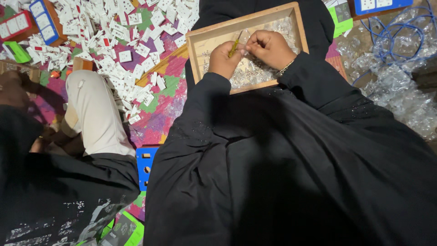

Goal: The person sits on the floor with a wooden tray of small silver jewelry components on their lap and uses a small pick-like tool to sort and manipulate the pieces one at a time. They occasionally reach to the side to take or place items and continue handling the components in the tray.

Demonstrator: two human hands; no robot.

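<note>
Item in hand: a slim yellow-handled screwdriver (234,47), held upright-tilted in the left hand (224,58), whose grip is clamped around the handle; its tip meets a small pale part, too small to identify, pinched in the closed grip of the right hand (269,48). Both hands work just above a shallow wooden tray (196,51) resting on the person's black-robed lap. Tray contents: a loose layer of small clear and silvery pieces, heaped thickest toward the near and right side, with bare wood showing at the left wall; exact kind cannot be told. Progress, as a judgement: one piece is being worked while a large stock lies in the tray, so most of the lot looks unprocessed; no separate pile of finished pieces can be made out. Outward, on the floor: a patterned mat of pink, green and purple (157,120), carrying a wide scatter of white switch plates (123,32), some with red rockers. Far left corner: blue boards (43,20) bearing mounted white plates. Right side: a heap of crumpled clear plastic bags (400,86) with a coil of blue cable (391,38) on top. Lower centre: a blue moulded frame (144,166) beside the lap. Left: another person seated, pale trouser knee (93,111) raised, dark sleeve in the foreground.
</note>
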